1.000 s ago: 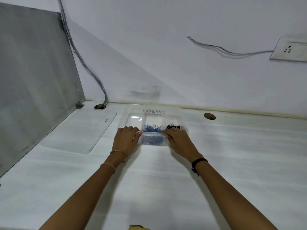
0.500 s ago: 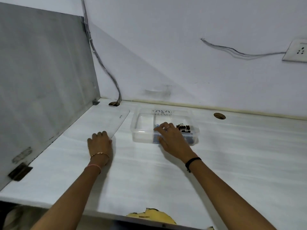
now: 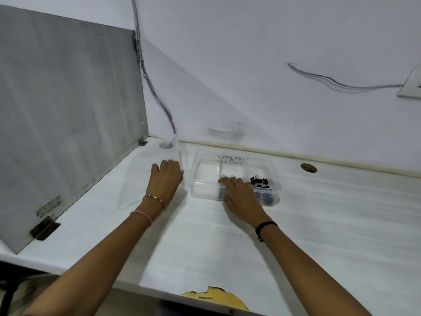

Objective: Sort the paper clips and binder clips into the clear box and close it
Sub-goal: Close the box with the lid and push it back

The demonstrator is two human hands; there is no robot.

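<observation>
**Box sorted, lid yet to go on**

Box (image 3: 234, 179) of clear plastic sits on the white tabletop (image 3: 319, 224) near the back wall, open at the top and split into compartments. Blue paper clips (image 3: 225, 176) lie in the middle compartment, black binder clips (image 3: 259, 180) in the right one; the left one looks empty. No loose clips show on the tabletop, so sorting seems finished and closing is what remains.

The right hand (image 3: 241, 196) rests over the front rim of the box, fingers spread and flat, gripping nothing that can be made out. The left hand (image 3: 167, 177) lies just left of the box on the clear lid (image 3: 148, 179), which is blurred and appears tilted; whether the fingers pinch its edge or merely press on it cannot be told.

Risks from here, as a judgement: the lid is thin, slick and nearly invisible, so a loose hold could let it slide. Brought down askew, it may catch the rim and fail to snap on all sides. If the right hand presses or shoves the light box while the lid comes across, clips could hop over a divider and mix.
</observation>
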